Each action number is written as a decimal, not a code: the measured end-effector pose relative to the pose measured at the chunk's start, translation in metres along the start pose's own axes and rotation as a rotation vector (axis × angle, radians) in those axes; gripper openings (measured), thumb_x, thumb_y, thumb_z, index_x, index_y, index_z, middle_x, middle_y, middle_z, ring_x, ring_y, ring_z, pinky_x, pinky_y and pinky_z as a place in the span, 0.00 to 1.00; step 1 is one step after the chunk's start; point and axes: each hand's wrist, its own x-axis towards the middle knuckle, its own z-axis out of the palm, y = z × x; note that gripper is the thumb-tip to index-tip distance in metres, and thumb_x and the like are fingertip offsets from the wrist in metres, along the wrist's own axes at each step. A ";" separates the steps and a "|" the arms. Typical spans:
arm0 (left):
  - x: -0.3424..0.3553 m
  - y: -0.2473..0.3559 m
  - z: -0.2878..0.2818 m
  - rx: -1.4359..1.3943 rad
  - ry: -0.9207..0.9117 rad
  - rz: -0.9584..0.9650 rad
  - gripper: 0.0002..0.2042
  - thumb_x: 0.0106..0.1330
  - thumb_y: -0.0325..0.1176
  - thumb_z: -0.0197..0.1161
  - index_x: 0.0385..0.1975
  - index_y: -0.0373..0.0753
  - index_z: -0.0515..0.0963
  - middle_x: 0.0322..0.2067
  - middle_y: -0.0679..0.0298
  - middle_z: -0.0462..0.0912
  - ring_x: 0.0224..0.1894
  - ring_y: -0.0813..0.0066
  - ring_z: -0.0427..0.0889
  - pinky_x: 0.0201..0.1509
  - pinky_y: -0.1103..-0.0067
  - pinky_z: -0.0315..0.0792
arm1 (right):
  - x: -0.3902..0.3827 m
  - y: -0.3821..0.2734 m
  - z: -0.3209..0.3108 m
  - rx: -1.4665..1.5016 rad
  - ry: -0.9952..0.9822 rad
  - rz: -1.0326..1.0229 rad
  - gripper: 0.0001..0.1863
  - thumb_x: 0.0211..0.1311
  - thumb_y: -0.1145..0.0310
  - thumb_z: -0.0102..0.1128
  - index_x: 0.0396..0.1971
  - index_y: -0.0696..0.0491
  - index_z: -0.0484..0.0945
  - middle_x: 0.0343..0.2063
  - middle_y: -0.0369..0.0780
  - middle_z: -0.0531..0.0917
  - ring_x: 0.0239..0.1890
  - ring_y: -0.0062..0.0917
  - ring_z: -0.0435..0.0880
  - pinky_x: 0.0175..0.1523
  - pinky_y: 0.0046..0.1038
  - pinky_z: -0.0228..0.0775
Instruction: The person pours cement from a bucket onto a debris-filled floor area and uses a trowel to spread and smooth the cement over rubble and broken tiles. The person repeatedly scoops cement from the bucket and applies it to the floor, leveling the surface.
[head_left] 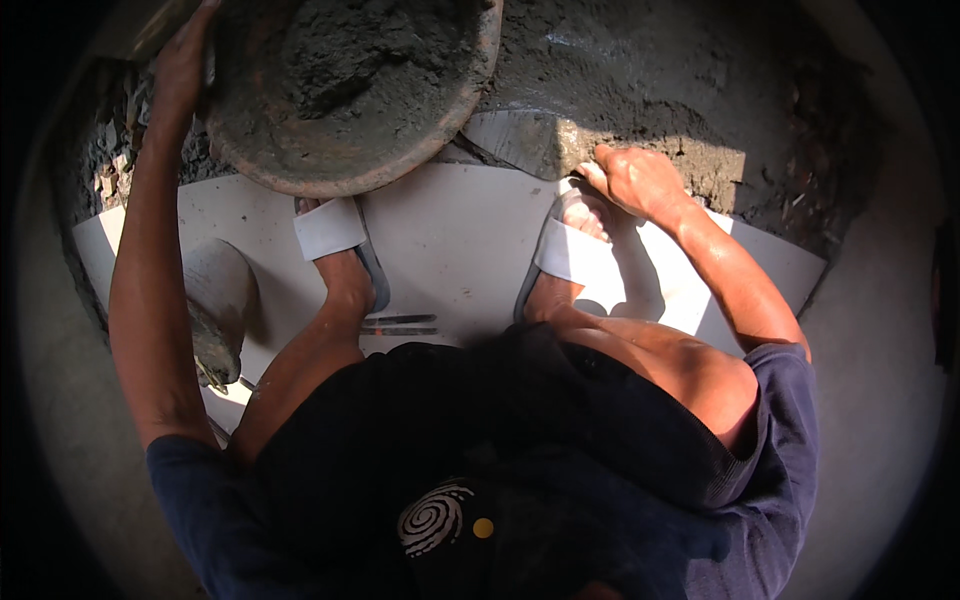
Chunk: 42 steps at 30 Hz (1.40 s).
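Observation:
A round shallow basin at the top left holds grey wet mortar. My left hand grips the basin's left rim, arm stretched up along the left side. My right hand is closed on the handle of a trowel, whose flat blade lies just right of the basin on a bed of wet mortar in front of me, partly in sunlight.
My sandalled feet stand on a pale board that borders the mortar. A grey-coated bucket-like object sits on the board by my left leg. Rough broken rubble shows at the left edge of the mortar.

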 end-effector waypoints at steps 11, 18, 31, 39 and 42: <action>0.005 -0.017 -0.001 -0.005 -0.020 0.023 0.23 0.75 0.46 0.43 0.62 0.40 0.71 0.63 0.57 0.72 0.69 0.66 0.65 0.71 0.75 0.55 | -0.014 0.014 -0.015 -0.220 0.153 -0.093 0.20 0.67 0.49 0.53 0.30 0.51 0.77 0.27 0.42 0.83 0.33 0.36 0.85 0.37 0.36 0.78; 0.003 -0.019 -0.006 0.199 -0.046 0.186 0.22 0.76 0.40 0.38 0.64 0.41 0.68 0.65 0.58 0.70 0.69 0.65 0.65 0.71 0.74 0.55 | 0.062 0.042 -0.065 -0.280 0.324 -0.007 0.18 0.69 0.50 0.50 0.39 0.48 0.81 0.27 0.45 0.85 0.32 0.39 0.86 0.37 0.38 0.78; -0.002 -0.007 -0.002 0.136 0.001 0.201 0.22 0.75 0.43 0.43 0.62 0.42 0.72 0.62 0.58 0.73 0.68 0.64 0.66 0.71 0.74 0.55 | 0.066 0.057 -0.062 -0.316 0.435 -0.069 0.19 0.70 0.50 0.49 0.38 0.51 0.77 0.28 0.46 0.84 0.32 0.44 0.84 0.36 0.41 0.77; -0.007 -0.006 -0.004 0.084 -0.001 0.109 0.21 0.75 0.42 0.41 0.63 0.43 0.70 0.63 0.56 0.72 0.68 0.64 0.65 0.72 0.73 0.55 | 0.045 0.049 -0.052 0.619 0.012 0.409 0.29 0.69 0.44 0.48 0.24 0.58 0.74 0.14 0.40 0.72 0.16 0.27 0.75 0.24 0.32 0.66; -0.008 -0.006 -0.007 0.191 -0.014 0.145 0.22 0.76 0.37 0.36 0.65 0.40 0.67 0.63 0.56 0.70 0.68 0.63 0.66 0.72 0.72 0.55 | 0.035 0.023 -0.022 0.740 -0.113 0.308 0.30 0.70 0.44 0.46 0.18 0.56 0.70 0.12 0.35 0.69 0.15 0.20 0.69 0.21 0.28 0.63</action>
